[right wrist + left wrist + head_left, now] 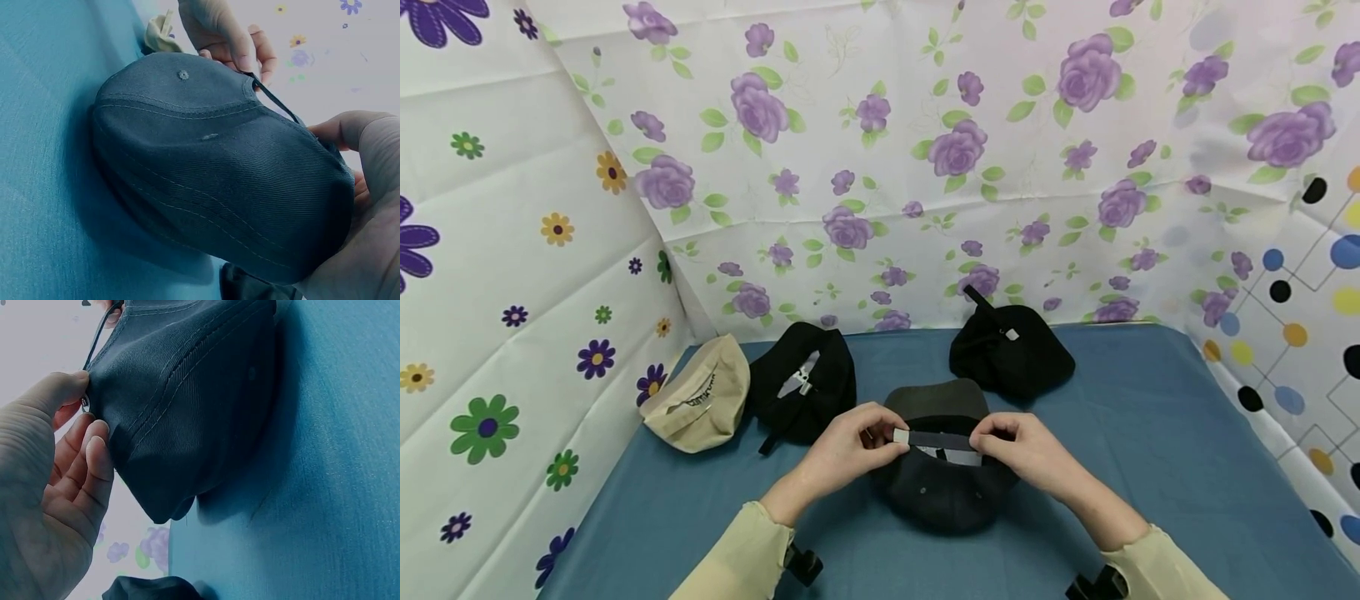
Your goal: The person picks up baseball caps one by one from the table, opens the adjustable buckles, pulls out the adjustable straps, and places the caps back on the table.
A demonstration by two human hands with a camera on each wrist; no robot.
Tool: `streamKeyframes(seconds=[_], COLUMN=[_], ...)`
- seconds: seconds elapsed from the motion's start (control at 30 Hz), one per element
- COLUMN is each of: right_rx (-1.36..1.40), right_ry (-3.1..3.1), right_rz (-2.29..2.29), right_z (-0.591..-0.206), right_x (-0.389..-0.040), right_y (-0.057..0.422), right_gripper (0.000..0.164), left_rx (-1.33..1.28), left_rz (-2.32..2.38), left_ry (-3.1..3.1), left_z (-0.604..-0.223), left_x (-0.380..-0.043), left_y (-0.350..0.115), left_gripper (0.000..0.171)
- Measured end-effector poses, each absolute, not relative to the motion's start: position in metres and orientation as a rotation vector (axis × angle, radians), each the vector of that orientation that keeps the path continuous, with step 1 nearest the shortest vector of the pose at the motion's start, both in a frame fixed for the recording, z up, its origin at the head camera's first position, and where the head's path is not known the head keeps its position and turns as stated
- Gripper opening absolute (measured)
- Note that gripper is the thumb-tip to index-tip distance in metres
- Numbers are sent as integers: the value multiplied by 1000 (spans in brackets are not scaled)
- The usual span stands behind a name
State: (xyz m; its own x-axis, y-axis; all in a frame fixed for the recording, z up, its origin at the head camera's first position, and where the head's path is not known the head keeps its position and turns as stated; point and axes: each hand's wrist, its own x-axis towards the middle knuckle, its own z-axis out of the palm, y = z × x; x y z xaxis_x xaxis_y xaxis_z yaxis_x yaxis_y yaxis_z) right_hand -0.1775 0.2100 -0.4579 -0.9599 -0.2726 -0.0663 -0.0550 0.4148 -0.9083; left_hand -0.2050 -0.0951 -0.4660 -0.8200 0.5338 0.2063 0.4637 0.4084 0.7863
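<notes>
Strap (942, 441) of a dark grey cap (943, 502) is pinched at both ends

The dark grey cap lies on the blue desk (1157, 392) directly before the person, crown towards them and brim away. The left hand (852, 439) pinches the strap's left end between thumb and fingers; the right hand (1028, 454) is clamped at the other end, where strap meets cap edge.

The likeliest trouble is a slip: the strap is narrow and only the fingertips have it, so an uneven pull could free one end or twist it. Pulling harder on one side might also skew the cap, since little but the two hands steadies it. Whether the strap is fastened, I cannot tell.

The left wrist view shows a small metal clasp (85, 403) under the left thumb, too small to make out from the head. The right wrist view gives a stitched eyelet (183, 75) clearly, and a pale scuff (210, 136) on the crown. Only the head view takes in the pale lining (962, 457) behind the strap and the whole row beyond: a beige cap (703, 408), a black cap (831, 396) beside it, and another black cap (1033, 358) at the right.
</notes>
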Motion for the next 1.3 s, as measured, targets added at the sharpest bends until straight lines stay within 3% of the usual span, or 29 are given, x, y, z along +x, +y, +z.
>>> streamKeyframes(seconds=[0.83,1.3], right_rx=[-217,-135], right_ry=[2446,2111], right_rz=[-1746,-1972], right_z=[-454,-454], right_x=[-176,-178], right_y=[219,226], right_gripper=[21,33], left_rx=[919,910], left_rz=[1391,1379], left_ry=[2589,2586], left_z=[-468,-466], left_x=[-204,-202], left_y=[-100,-100], left_gripper=[21,19])
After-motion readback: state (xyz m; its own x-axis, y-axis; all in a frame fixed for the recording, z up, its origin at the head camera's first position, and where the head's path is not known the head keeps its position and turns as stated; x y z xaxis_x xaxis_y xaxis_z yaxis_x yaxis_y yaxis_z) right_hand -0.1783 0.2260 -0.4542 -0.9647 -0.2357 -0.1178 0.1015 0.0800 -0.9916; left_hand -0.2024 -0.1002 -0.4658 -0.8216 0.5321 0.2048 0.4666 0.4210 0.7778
